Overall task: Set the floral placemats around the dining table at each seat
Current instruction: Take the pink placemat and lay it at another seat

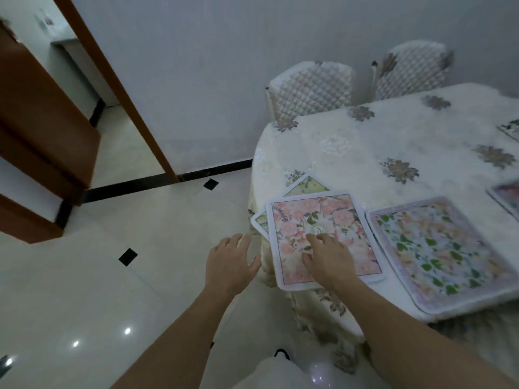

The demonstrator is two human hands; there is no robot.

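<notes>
A pink floral placemat (339, 220) lies at the near left corner of the table (365, 147), on top of a yellow-green placemat (306, 185) that pokes out beneath it. My right hand (327, 255) rests flat on the pink mat, fingers spread. My left hand (230, 262) hovers open just left of the table edge, touching nothing. To the right lies a green-leaf placemat with a lilac border (438, 254). Parts of two more placemats show at the right edge, one reddish (508, 196) and one dark-patterned (511, 130).
A white flowered tablecloth hangs to the floor. Two chairs with quilted covers (311, 88) (410, 71) stand at the far side against the wall. A brown door (42, 113) and its frame stand open on the left over glossy white tile floor (112, 276).
</notes>
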